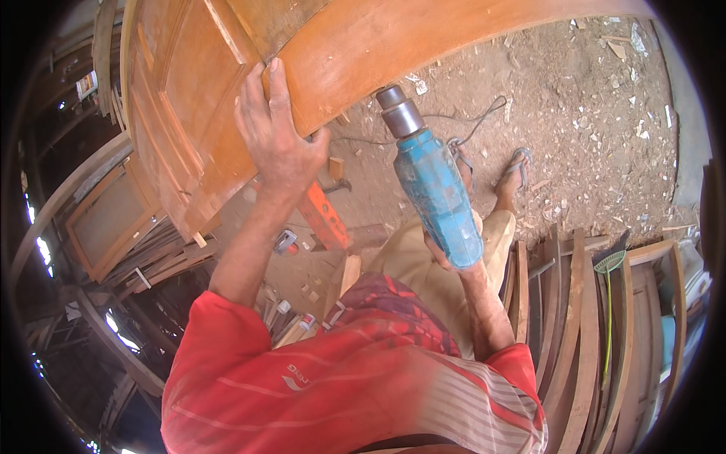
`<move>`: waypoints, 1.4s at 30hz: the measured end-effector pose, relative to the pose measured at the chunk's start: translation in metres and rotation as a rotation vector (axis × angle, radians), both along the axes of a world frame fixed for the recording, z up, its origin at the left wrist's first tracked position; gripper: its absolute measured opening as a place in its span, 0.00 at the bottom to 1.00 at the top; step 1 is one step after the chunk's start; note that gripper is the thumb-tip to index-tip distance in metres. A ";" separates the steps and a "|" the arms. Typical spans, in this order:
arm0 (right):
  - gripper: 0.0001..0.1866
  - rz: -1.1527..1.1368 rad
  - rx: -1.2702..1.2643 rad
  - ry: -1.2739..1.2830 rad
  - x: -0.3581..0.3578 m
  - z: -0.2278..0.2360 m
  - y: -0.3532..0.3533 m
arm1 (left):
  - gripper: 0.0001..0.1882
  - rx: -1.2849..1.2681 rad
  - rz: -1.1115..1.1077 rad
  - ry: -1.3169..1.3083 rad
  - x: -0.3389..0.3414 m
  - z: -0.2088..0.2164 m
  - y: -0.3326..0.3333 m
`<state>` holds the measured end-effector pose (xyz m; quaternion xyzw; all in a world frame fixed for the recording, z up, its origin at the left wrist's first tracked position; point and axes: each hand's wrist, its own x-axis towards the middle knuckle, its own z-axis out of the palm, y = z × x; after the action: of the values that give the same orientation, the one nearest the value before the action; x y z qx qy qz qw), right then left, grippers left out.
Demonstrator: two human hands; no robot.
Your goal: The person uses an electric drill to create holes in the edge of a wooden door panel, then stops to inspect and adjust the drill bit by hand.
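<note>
My right hand [439, 250] is wrapped round the handle of a blue power drill [435, 185], mostly hidden under its body. The drill's dark metal chuck points at the curved edge of a varnished wooden door panel [355, 53]. Whether the tip touches the wood cannot be made out. On the panel's face lies my left hand [276, 136], fingers stretched out along a joint and thumb at the lower edge. Beneath that wrist an orange metal bar or level [325, 216] stands at a slant.
Curved wooden pieces [578, 325] lean in a row at the lower right, by a green-handled rake [607, 303]. A dark cable [484, 113] crosses the chip-strewn dirt floor [575, 106]. At left are a wooden frame [110, 212] and stacked offcuts. My sandalled foot [516, 168] is beyond the drill.
</note>
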<state>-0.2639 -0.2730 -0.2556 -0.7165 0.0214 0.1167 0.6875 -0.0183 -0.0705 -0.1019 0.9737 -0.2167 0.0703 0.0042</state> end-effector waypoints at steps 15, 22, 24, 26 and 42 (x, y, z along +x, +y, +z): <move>0.20 0.027 -0.086 -0.371 0.017 0.021 -0.008 | 0.55 0.009 0.013 -0.021 0.000 0.000 -0.001; 0.07 -0.155 0.118 -0.014 0.032 0.040 -0.002 | 0.55 -0.003 0.026 -0.018 -0.001 -0.002 -0.001; 0.08 -0.055 -0.152 -0.337 0.035 0.039 -0.007 | 0.55 -0.004 0.028 -0.014 -0.002 -0.001 -0.001; 0.08 0.001 -0.249 -0.428 0.029 0.034 -0.007 | 0.55 -0.012 0.019 -0.016 -0.001 -0.001 -0.001; 0.17 -0.127 0.299 -0.047 0.024 0.028 0.005 | 0.57 0.005 0.034 0.027 -0.001 0.000 0.001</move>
<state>-0.2397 -0.2685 -0.2281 -0.6059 0.0329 0.0582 0.7927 -0.0188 -0.0694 -0.1018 0.9781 -0.2004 0.0566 0.0034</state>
